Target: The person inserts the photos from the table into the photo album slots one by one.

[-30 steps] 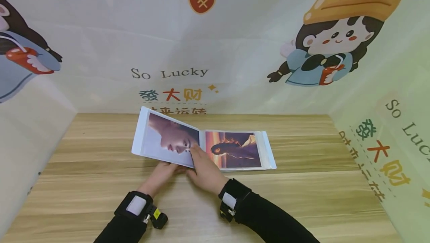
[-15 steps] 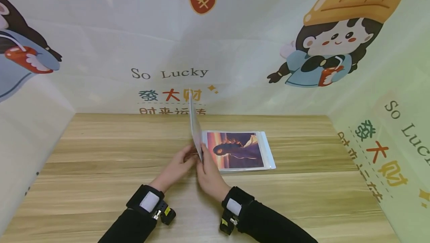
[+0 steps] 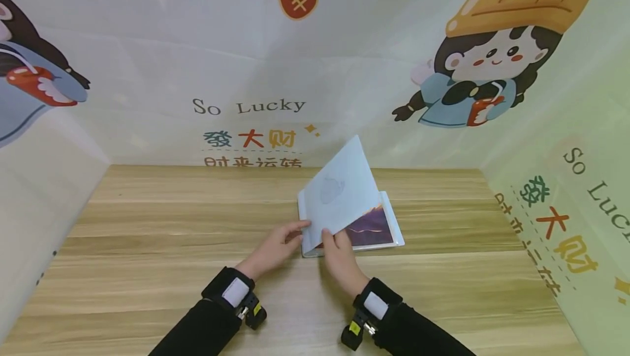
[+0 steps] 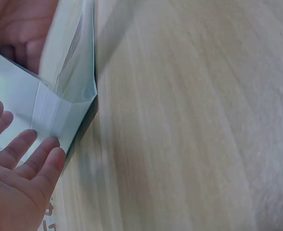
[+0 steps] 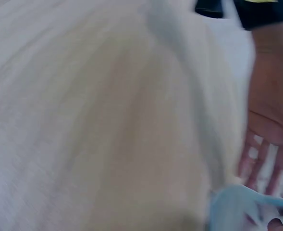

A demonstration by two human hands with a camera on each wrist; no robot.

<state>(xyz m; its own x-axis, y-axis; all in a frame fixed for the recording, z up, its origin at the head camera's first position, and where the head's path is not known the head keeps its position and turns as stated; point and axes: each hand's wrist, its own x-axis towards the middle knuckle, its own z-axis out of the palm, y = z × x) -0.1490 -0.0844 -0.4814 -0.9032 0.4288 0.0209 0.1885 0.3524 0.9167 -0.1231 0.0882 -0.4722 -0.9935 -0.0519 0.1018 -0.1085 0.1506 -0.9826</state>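
Note:
A small photo album with a pale blue-white cover (image 3: 339, 186) lies partly open on the table. The cover stands tilted over the right half, where part of a purple photo (image 3: 371, 229) and the pale far edge show. My right hand (image 3: 343, 263) pinches the cover's lower edge between thumb and fingers. On the album's left side, along the spine, my left hand (image 3: 275, 246) touches it with spread, nearly straight fingers. In the left wrist view the fingers (image 4: 45, 163) lie flat against the cover. The right wrist view is blurred, with an album corner (image 5: 230, 207) at the bottom.
Under the album is a wood-grain table (image 3: 162, 235). A printed pale backdrop (image 3: 236, 60) with cartoon figures and lettering rises at the back and both sides. Both wrists wear black straps with small cameras (image 3: 351, 334).
The cover half has swung up from the left, past upright, and leans over to the right half. My right hand has moved right with it; my left hand now touches the spine side.

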